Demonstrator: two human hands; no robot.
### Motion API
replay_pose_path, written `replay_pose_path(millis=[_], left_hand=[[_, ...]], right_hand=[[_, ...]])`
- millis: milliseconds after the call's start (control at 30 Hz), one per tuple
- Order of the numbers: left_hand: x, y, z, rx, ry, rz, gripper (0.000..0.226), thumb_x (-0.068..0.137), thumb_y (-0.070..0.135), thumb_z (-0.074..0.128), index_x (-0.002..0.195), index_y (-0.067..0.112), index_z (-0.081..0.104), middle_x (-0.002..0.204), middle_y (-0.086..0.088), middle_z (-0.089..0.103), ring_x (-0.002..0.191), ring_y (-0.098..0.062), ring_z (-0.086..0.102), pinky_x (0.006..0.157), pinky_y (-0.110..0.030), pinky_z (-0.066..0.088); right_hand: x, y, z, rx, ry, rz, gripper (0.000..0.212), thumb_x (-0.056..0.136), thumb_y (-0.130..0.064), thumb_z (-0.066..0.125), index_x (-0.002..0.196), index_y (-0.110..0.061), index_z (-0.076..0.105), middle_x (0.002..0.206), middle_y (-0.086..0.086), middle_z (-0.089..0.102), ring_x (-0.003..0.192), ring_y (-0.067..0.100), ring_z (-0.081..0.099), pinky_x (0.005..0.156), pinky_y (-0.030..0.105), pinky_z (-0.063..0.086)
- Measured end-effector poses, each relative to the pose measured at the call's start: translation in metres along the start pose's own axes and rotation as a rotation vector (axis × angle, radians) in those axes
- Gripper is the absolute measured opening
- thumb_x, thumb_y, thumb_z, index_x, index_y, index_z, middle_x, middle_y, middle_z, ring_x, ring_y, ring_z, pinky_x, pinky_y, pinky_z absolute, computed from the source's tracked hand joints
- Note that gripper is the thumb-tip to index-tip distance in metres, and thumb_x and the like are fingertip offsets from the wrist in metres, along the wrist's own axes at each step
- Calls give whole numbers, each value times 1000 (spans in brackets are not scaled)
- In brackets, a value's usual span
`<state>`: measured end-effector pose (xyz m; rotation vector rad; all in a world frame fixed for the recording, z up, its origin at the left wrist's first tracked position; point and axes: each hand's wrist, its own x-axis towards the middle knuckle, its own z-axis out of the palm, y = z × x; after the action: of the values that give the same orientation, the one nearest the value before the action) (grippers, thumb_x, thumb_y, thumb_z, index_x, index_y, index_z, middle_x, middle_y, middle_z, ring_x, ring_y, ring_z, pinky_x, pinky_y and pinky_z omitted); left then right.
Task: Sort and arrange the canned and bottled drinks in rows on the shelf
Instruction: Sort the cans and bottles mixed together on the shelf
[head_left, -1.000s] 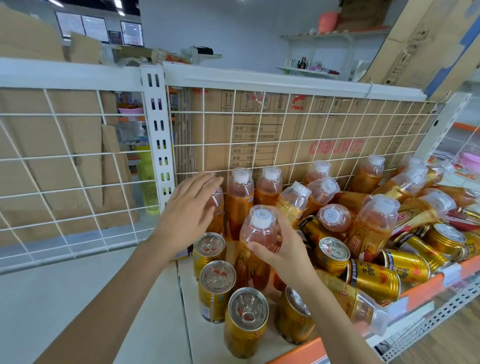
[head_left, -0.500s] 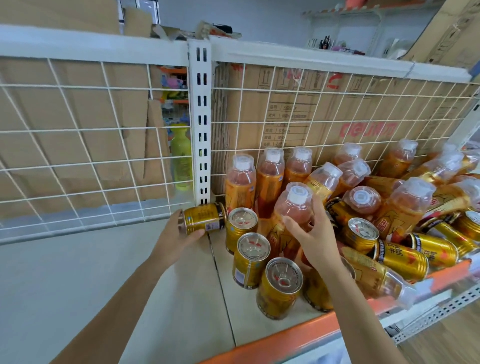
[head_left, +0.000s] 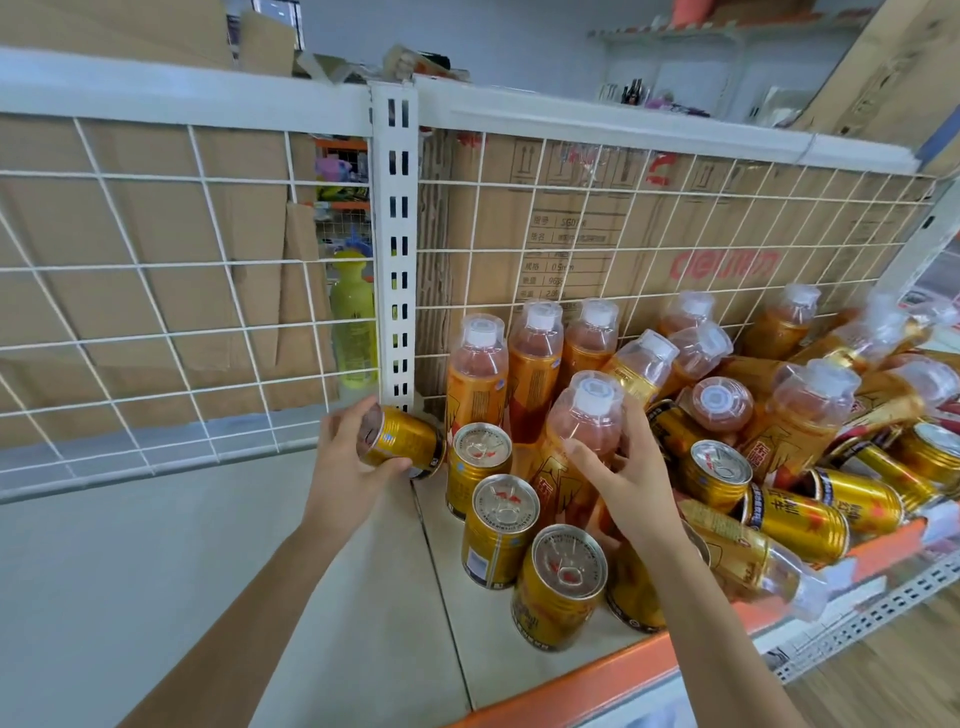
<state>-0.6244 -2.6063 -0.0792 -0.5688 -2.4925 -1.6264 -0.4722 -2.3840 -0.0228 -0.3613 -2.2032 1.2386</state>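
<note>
- Broadly, the white metal shelf board (head_left: 156, 571) fills the lower frame and is loaded only on its right half.
- The clear plastic bottle of orange tea (head_left: 587, 410) stands upright at centre. The right hand (head_left: 631, 483) curls its fingers round the bottle's shoulder. The bottle looks full and heavy, with a slippery wrap, so a lower hold on the body seems safer.
- The small gold metal can (head_left: 402, 441), left of centre, lies tipped on its side. The left hand (head_left: 340, 467) grips it round the wall. It seems stiff and smooth, best held round the middle.

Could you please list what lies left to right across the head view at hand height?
Left hand → tilted gold metal can it grips → upright gold metal can → clear-capped orange plastic bottle → second upright gold can.
</note>
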Motion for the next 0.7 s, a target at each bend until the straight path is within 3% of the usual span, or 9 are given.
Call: replay_pose_path(millis=[100, 167, 233, 367, 467, 567, 700], left_hand=[[4, 6, -2, 196, -67, 177, 79, 68, 9, 81, 137, 18, 43, 128, -6, 40, 119, -17, 39, 96, -25, 37], [6, 9, 1, 293, -123, 226, 79, 70, 10, 80, 139, 17, 41, 136, -6, 39, 125, -20, 38, 101, -28, 34], [6, 14, 9, 350, -150, 250, 77, 75, 10, 75, 141, 15, 37, 144, -4, 37, 131, -21, 36, 106, -30, 32], [4, 19, 22, 303, -145, 201, 73, 85, 12, 64, 147, 15, 24, 154, -1, 23, 138, -19, 29, 108, -29, 28], [1, 15, 21, 321, -188, 199, 81, 86, 13, 63, 149, 19, 13, 157, 1, 9, 140, -19, 26, 106, -32, 34], [0, 16, 17, 333, -229, 176, 84, 88, 18, 61, 150, 21, 4, 158, 3, 0, 141, -19, 23, 105, -30, 35], [-6, 24, 11, 280, -246, 107, 78, 91, 22, 57, 150, 18, 6, 158, 0, 8, 141, -19, 22, 109, -28, 26]], right_hand=[[1, 2, 0, 12, 1, 0, 70, 81, -33, 68, 140, -26, 32, 133, -9, 50, 118, 6, 50, 90, 18, 46], [1, 3, 0, 10, -4, -1, 70, 80, -35, 68, 140, -26, 32, 133, -9, 50, 119, 7, 50, 93, 23, 47], [1, 3, 0, 11, -4, -1, 70, 80, -35, 67, 140, -26, 32, 132, -11, 50, 118, 5, 50, 91, 19, 46], [1, 0, 0, 18, -4, 15, 67, 80, -35, 67, 137, -32, 31, 125, -23, 47, 112, -6, 48, 84, 7, 41], [1, -2, 0, 8, -5, 27, 65, 80, -34, 67, 134, -37, 30, 120, -31, 45, 108, -14, 46, 80, 2, 41], [0, -3, -1, 5, -10, 36, 66, 82, -32, 68, 137, -31, 32, 124, -22, 48, 108, -14, 46, 79, 1, 41], [-1, -6, 0, -20, -6, 44, 70, 83, -35, 67, 141, -30, 29, 132, -17, 46, 114, -4, 47, 88, 12, 43]])
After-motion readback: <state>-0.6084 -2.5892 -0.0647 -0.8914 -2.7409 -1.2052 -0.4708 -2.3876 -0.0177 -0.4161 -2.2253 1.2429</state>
